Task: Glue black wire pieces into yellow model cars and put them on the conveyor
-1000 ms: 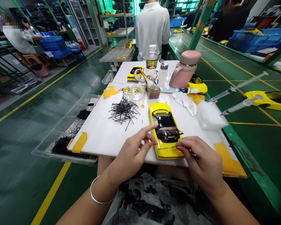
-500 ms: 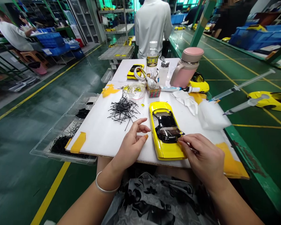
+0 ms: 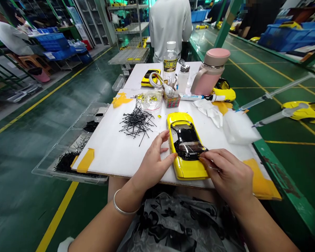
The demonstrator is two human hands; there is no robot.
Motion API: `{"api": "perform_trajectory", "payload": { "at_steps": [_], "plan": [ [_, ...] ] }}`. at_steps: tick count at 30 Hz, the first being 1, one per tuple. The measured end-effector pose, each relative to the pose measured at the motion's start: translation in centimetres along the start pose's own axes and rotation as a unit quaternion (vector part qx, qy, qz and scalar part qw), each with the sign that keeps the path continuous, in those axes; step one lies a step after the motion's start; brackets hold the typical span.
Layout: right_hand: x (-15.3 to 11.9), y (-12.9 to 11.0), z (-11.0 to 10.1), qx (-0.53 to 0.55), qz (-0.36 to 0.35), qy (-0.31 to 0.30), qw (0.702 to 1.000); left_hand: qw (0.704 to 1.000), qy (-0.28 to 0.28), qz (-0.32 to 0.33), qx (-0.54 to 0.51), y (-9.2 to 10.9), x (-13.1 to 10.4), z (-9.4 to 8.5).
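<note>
1. The right hand (image 3: 229,175) is keeping a narrow grip on a slender tool (image 3: 214,169), mostly hidden by fingers; a slip could be scratching the black window piece (image 3: 187,148) beside it.
2. The left hand's (image 3: 153,162) grip is standing wide, its thumb apparently touching the side of the yellow car body (image 3: 191,169); uneven pressure could be skidding it.
3. That body is lying by the tabletop's (image 3: 115,157) near edge; a hard pull could be tipping it off.
4. Leftward, loose black sticks (image 3: 137,122) are lying heaped; a brushing forearm could be scattering them.
5. Rightward, syringes (image 3: 278,116) are slanting upward; an elbow bump could be toppling them.
</note>
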State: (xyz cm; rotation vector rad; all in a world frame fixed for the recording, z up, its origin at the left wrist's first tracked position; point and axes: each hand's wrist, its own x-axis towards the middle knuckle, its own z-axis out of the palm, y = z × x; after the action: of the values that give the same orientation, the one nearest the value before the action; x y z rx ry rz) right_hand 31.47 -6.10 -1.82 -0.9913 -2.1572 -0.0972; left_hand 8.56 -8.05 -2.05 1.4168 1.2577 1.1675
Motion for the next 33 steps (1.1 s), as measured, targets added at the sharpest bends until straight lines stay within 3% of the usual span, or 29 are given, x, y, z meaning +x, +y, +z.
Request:
{"api": "perform_trajectory", "payload": {
  "at_steps": [8,19,27,33],
  "plan": [
    [-0.5,0.6,0.4,0.001,-0.009,0.004,1.000,0.993,0.014,0.038,0.109,0.0,1.6,1.8],
    [-1.1,1.7,-0.8,0.050,0.065,0.025,0.996,0.995,0.026,0.012,0.095,-0.2,1.5,2.0],
    [-2.1,1.9,-0.4,0.060,0.021,-0.034,0.997,0.994,0.030,0.035,0.099,-0.6,1.3,1.9],
    [-2.3,2.6,-0.4,0.026,-0.044,-0.026,0.998,0.992,0.022,0.038,0.122,-0.7,1.4,1.7]
  ]
}}
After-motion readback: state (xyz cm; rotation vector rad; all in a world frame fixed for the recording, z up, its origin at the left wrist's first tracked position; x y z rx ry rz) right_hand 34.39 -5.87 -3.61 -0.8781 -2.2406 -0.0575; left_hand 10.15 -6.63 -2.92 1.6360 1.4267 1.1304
